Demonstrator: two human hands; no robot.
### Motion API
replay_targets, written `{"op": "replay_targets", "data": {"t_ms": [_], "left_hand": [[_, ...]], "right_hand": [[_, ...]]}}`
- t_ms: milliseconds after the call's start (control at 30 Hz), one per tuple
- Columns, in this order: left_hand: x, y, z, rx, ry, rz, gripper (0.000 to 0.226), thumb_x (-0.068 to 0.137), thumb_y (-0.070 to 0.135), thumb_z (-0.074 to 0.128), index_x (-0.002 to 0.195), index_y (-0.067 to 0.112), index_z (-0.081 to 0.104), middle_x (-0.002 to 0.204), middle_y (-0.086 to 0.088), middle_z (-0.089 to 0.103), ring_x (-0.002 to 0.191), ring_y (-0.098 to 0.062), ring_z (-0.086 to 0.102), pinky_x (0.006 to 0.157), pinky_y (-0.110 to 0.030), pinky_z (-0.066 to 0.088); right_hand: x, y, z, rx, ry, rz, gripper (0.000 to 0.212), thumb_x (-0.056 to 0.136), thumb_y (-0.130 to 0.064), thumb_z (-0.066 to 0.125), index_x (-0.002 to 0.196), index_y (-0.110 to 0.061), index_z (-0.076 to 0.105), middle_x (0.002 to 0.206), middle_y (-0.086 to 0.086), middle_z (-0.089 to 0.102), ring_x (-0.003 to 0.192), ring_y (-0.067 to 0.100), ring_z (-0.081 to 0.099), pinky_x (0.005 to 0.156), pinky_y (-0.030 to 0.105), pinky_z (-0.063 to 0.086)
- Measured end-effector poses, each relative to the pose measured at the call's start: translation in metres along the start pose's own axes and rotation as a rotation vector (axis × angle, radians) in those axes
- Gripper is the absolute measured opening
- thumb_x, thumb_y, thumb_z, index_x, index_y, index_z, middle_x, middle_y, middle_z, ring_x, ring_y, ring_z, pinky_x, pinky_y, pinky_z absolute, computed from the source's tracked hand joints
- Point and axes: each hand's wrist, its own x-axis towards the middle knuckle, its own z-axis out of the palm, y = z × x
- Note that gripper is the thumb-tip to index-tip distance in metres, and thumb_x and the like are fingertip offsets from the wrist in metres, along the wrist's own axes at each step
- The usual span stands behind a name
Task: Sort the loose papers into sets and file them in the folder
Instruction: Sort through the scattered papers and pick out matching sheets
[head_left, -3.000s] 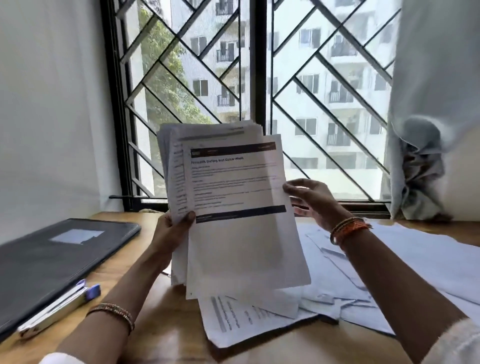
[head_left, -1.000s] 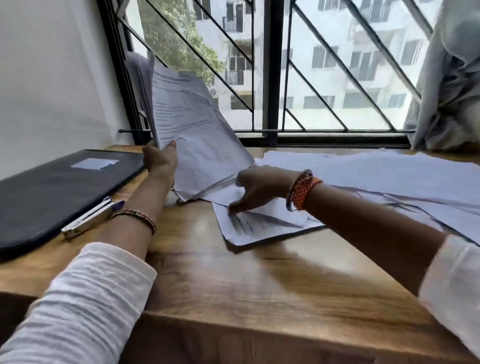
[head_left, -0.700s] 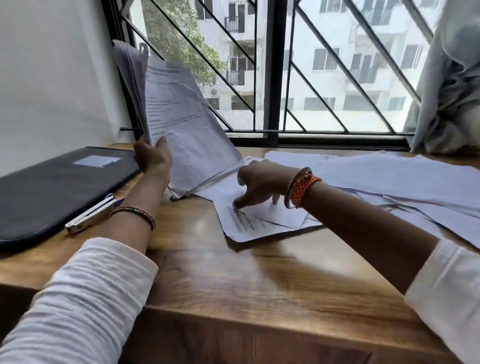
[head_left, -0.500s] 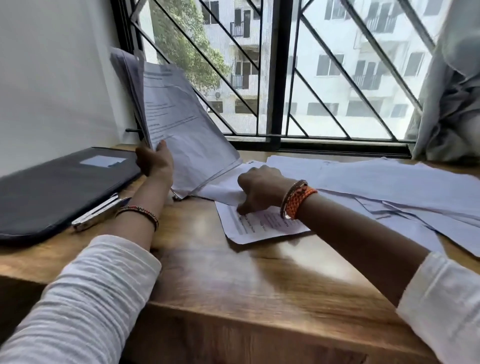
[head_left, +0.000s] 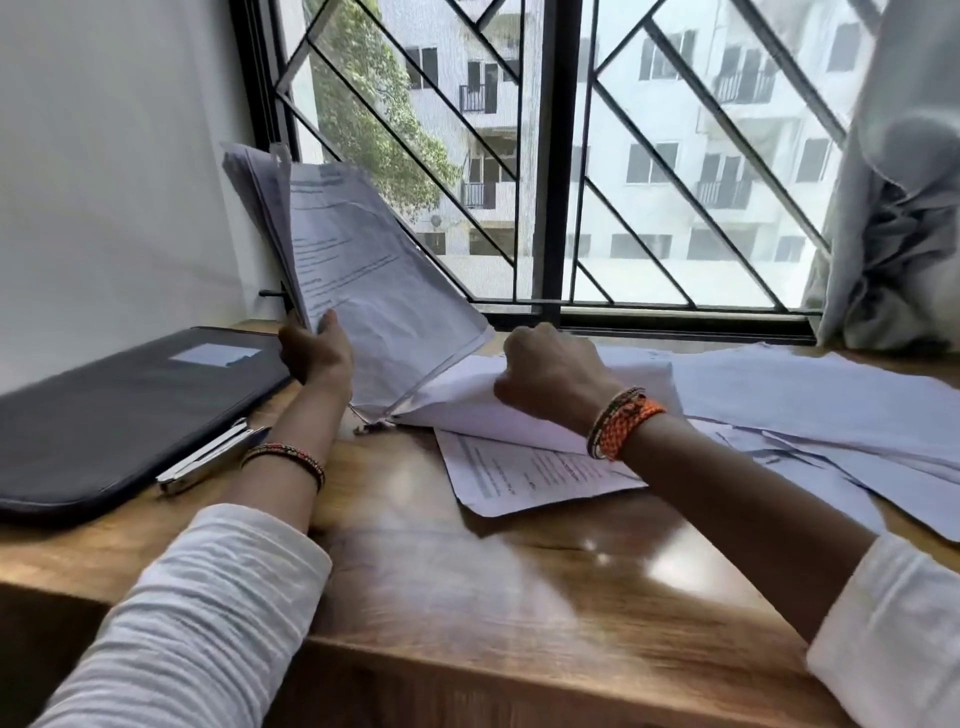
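Note:
My left hand (head_left: 317, 351) grips a stack of printed papers (head_left: 363, 270) by its lower left edge, tilted up with its bottom corner resting on the wooden desk (head_left: 467, 587). My right hand (head_left: 550, 376) is closed on a white sheet (head_left: 467, 405) and lifts its edge off the pile. Under it lies a printed page (head_left: 524, 475). More loose papers (head_left: 810, 405) spread across the desk to the right. The dark folder (head_left: 114, 405) lies shut at the left, apart from both hands.
A silver and blue stapler (head_left: 208, 460) rests against the folder's near edge. A barred window (head_left: 550, 156) runs behind the desk, with a white wall on the left and a bunched curtain (head_left: 893, 208) at the right. The desk's front edge is close to me.
My right hand let go of the held stack, dropped to the desk pile, pressed on the printed page, then closed on a sheet and raised it. My left hand swung the stack leftward.

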Motion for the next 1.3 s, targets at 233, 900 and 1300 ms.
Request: {"op": "replay_targets", "data": {"t_ms": [233, 900, 1300], "left_hand": [[-0.002, 0.001, -0.006, 0.052, -0.033, 0.061, 0.040, 0.091, 0.020, 0.058, 0.126, 0.001, 0.056, 0.130, -0.022, 0.054, 0.122, -0.036, 0.049, 0.099, -0.034, 0.038], [-0.045, 0.022, 0.011, -0.281, -0.782, -0.075, 0.006, 0.090, 0.007, 0.062, 0.087, 0.012, 0.066, 0.089, -0.011, 0.066, 0.077, -0.026, 0.059, 0.074, -0.038, 0.054], [-0.084, 0.019, 0.020, -0.370, -0.791, -0.173, 0.011, 0.094, 0.011, 0.058, 0.087, 0.006, 0.063, 0.073, -0.008, 0.070, 0.067, -0.027, 0.063, 0.056, -0.032, 0.056]], "right_hand": [[0.002, 0.046, -0.088, 0.391, -0.610, -0.063, 0.040, 0.083, -0.065, 0.050, 0.092, -0.028, 0.061, 0.064, -0.023, 0.064, 0.058, -0.007, 0.061, 0.059, 0.015, 0.046], [0.070, 0.058, -0.105, -0.460, -0.280, -0.187, 0.034, 0.085, -0.003, 0.048, 0.111, -0.014, 0.066, 0.109, 0.006, 0.066, 0.101, 0.023, 0.062, 0.087, 0.037, 0.044], [0.052, -0.005, 0.030, -0.433, 0.571, -0.001, 0.118, 0.065, -0.063, 0.071, 0.153, -0.024, 0.002, 0.159, 0.016, 0.007, 0.144, 0.042, 0.010, 0.112, 0.063, 0.005]]}}
